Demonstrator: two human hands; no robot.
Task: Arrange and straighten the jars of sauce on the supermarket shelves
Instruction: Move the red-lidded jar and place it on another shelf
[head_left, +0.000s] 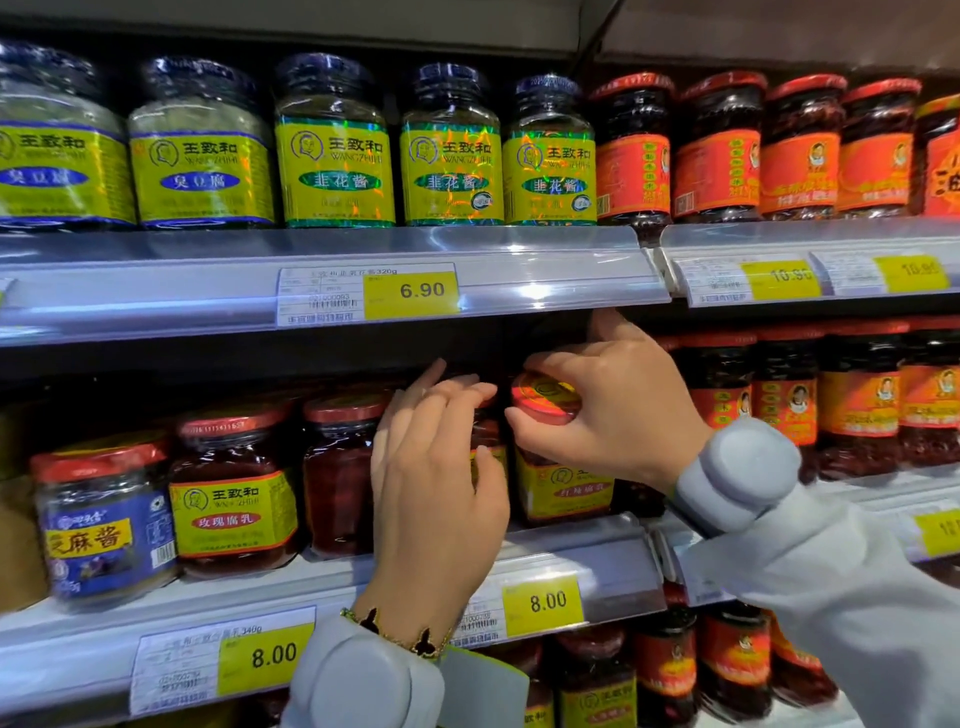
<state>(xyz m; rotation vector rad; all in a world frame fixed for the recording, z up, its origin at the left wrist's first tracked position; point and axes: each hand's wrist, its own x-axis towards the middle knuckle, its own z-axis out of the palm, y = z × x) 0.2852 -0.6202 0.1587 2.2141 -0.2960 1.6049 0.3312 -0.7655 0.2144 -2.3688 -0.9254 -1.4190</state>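
On the middle shelf (571, 561) stand several jars of red sauce with red lids and yellow labels. My right hand (613, 410) grips the lid of one tilted jar (561, 488), thumb and fingers curled round the red and gold cap. My left hand (436, 467) lies against the neighbouring jar (488, 441), fingers curved over its front; most of that jar is hidden behind the hand. Left of it stand an unlabelled-side jar (337, 478) and a yellow-labelled jar (234, 499).
The upper shelf (322, 280) carries yellow-labelled jars with dark lids at left and red-labelled chilli jars (722, 150) at right. A blue-labelled sesame jar (104, 525) stands far left. More chilli jars (857, 400) fill the right side and the shelf below. Price tags line the rails.
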